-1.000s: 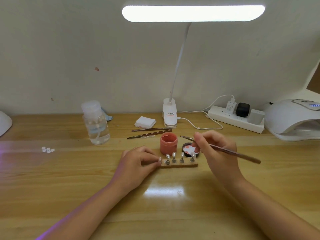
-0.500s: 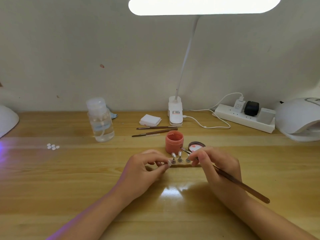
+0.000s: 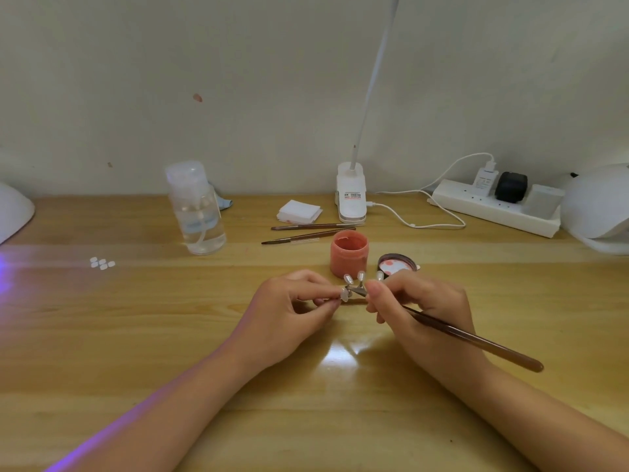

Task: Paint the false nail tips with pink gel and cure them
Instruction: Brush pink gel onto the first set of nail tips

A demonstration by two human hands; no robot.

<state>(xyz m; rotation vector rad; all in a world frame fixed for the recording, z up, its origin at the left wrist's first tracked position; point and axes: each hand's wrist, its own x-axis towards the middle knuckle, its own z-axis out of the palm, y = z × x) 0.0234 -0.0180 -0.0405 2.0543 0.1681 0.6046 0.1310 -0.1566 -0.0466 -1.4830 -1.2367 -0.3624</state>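
Grip: left hand (image 3: 287, 306) pinches one nail tip (image 3: 345, 294) between thumb and fingertips at centre frame; right hand (image 3: 420, 306) is curled round the brush (image 3: 476, 338) like a pen, bristle end meeting that tip.
Nail tips: three more (image 3: 361, 276) stand upright on pegs just behind the hands, all still pale (no pink visible on them).
Stand: wooden strip (image 3: 354, 301), mostly hidden by the fingers.
Gel: pink jar (image 3: 349, 254), lid off, just behind the tips; lid (image 3: 397, 264) lies to its right.
Handling: tips look tiny, light, stiff, glossy and likely slippery; best held by the peg or the edges, never the wet face.
Curing lamp: white dome (image 3: 599, 207), right edge of the bench (image 3: 136, 335).
Also there: clear bottle (image 3: 197, 212), spare brushes (image 3: 308, 231).
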